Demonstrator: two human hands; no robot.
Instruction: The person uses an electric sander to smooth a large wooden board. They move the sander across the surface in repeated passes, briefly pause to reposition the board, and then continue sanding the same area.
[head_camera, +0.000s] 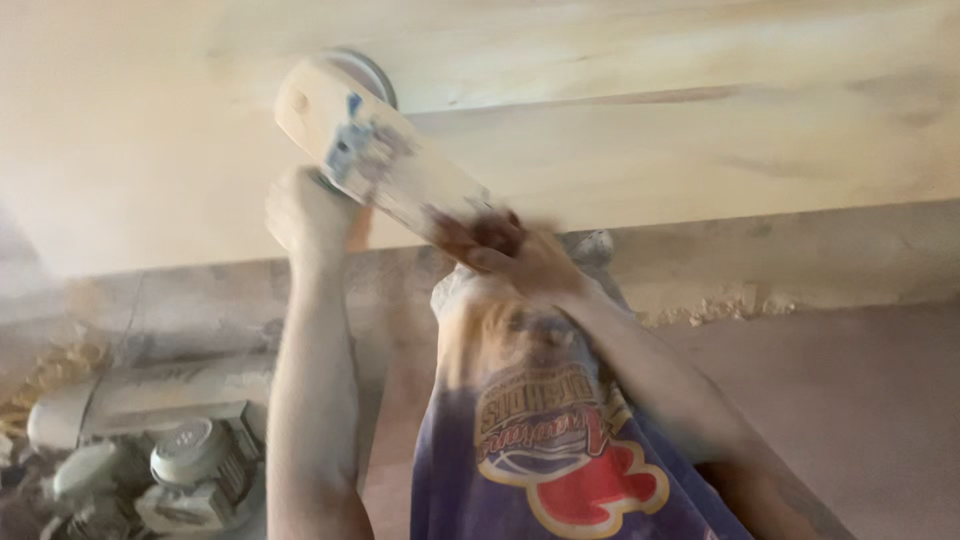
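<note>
A dust-coated handheld power sander (385, 160) is held up against a pale wooden board (700, 140). Its round disc (365, 70) touches the board's surface at the upper left. My left hand (305, 215) is closed around the side grip just below the tool's head. Gripping the rear end of the tool's body is my right hand (515, 250), blurred by motion. Both forearms reach up from the bottom of the view. A purple shirt (560, 450) with a coloured print hangs between them.
A dust-covered motor machine (170, 460) with a pale cylindrical tank (130, 395) sits at the lower left. Wood shavings (50, 370) lie beside it. A dusty ledge with sawdust crumbs (720, 305) runs under the board, above a reddish-brown surface (850, 400).
</note>
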